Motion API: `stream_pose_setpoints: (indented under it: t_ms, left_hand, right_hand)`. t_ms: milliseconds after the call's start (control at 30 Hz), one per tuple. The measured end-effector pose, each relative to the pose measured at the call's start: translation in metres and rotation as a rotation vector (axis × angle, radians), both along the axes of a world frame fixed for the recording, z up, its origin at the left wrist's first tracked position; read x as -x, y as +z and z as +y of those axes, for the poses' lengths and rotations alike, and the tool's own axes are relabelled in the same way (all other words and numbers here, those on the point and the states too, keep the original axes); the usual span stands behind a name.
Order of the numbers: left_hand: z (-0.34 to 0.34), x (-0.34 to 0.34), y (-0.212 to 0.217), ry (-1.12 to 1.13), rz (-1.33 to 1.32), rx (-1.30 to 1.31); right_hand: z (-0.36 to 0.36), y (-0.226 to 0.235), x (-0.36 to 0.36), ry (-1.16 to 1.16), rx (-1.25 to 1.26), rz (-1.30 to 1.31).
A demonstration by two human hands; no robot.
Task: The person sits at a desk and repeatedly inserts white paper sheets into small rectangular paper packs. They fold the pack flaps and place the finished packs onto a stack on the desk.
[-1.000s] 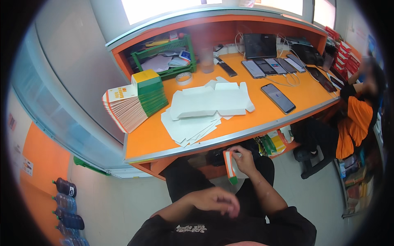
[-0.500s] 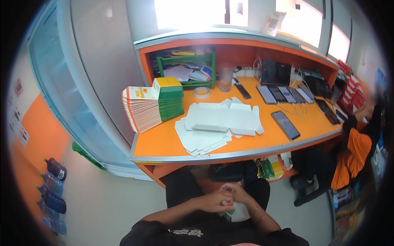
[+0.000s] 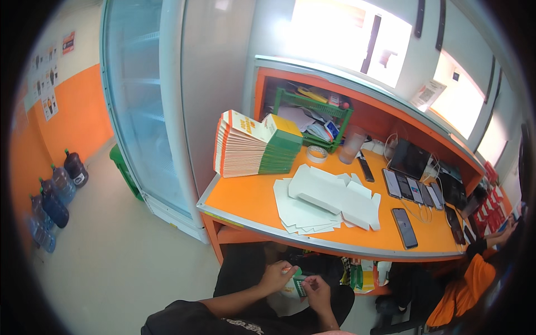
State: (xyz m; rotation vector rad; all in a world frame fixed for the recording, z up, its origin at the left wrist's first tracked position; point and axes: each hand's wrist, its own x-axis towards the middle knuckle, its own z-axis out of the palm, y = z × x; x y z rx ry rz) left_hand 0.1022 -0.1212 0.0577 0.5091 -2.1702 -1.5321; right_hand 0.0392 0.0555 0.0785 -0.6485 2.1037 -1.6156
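Above my lap I hold a small cardboard box (image 3: 300,286) in green, white and orange. My left hand (image 3: 276,278) grips its upper left part, with the fingers near a green flap. My right hand (image 3: 318,292) pinches its right side. Its lower part is partly hidden by my hands. On the orange desk (image 3: 245,201) ahead lie several flat, unfolded white carton blanks (image 3: 304,209), overlapping one another. To their left stands a thick stack of flattened cartons (image 3: 262,145), green, yellow and white with orange edges.
A tape roll (image 3: 317,154), clear cup (image 3: 352,146) and green basket (image 3: 312,111) stand at the back. Several phones (image 3: 405,228) with cables lie on the right. A person in an orange garment (image 3: 466,290) sits there. A glass-door fridge (image 3: 139,100) and water jugs (image 3: 75,167) are left.
My view has swung left, so the desk appears shifted right and tilted. My hands, clasped close together over the box before, are now apart at its two sides, showing more of it.
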Motion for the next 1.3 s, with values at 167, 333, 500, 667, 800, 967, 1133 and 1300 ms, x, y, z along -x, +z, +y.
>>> stream_pose_setpoints:
  t_ms: [167,333,500,667,800,967,1133,1300]
  left_hand:
    - [-0.005,-0.002,0.001,-0.061,-0.019,0.008]
    - [-0.007,-0.003,-0.005,-0.141,-0.098,-0.292]
    - [-0.007,0.010,-0.004,-0.093,-0.098,-0.182]
    - [-0.019,0.008,0.001,-0.353,-0.157,0.055]
    - [-0.019,-0.014,0.037,-0.448,-0.207,-0.109]
    - [-0.011,0.005,0.050,-0.450,-0.246,-0.107]
    - [-0.012,0.015,0.051,-0.504,-0.279,-0.080]
    - [-0.009,0.021,0.055,-0.542,-0.303,-0.070]
  right_hand:
    - [-0.003,-0.003,0.001,-0.018,-0.084,0.212]
    - [-0.004,-0.008,0.003,-0.083,-0.084,0.518]
    - [-0.003,-0.001,-0.003,-0.152,-0.028,0.289]
    - [-0.003,0.001,-0.008,-0.124,-0.110,0.474]
    - [-0.006,0.010,-0.021,-0.104,0.017,0.633]
    - [0.002,0.000,-0.003,-0.163,0.108,0.387]
    - [0.003,-0.004,0.002,-0.155,0.165,0.386]
    - [0.009,-0.001,0.009,-0.130,0.177,0.478]
